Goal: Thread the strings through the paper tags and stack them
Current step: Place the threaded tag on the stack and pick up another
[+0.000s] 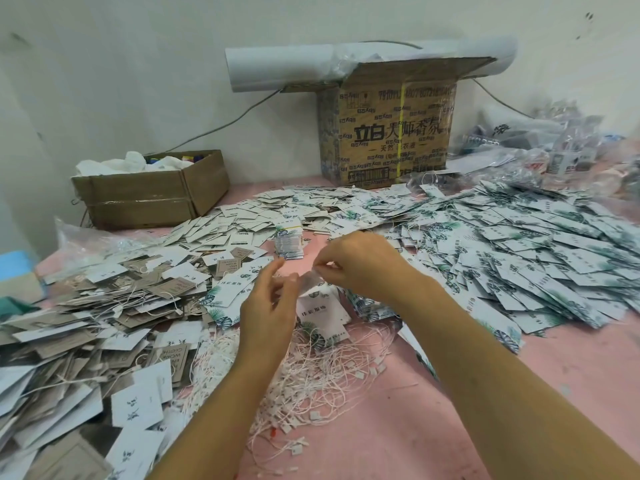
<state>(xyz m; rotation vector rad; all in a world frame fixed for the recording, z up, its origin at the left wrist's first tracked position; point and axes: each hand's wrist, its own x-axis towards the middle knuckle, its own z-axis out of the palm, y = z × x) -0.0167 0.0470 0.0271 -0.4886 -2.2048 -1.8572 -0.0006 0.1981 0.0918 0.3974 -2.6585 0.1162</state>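
Observation:
My left hand [268,306] and my right hand [360,263] meet above the middle of the pink table. Between them hang white paper tags with green leaf print [322,313], held at their top end; that end is blurred. My right fingertips pinch something small at the tags' top, probably a string end. Below lies a tangle of white strings with small plastic clasps [311,386]. A banded stack of tags [289,242] stands just beyond my hands. Loose leaf-print tags [519,251] spread to the right.
A heap of grey and white tags with strings [79,327] fills the left. A low open cardboard box [149,194] sits at back left, a tall printed carton [388,133] at back centre with a paper roll on top. Plastic bags [554,150] lie at back right.

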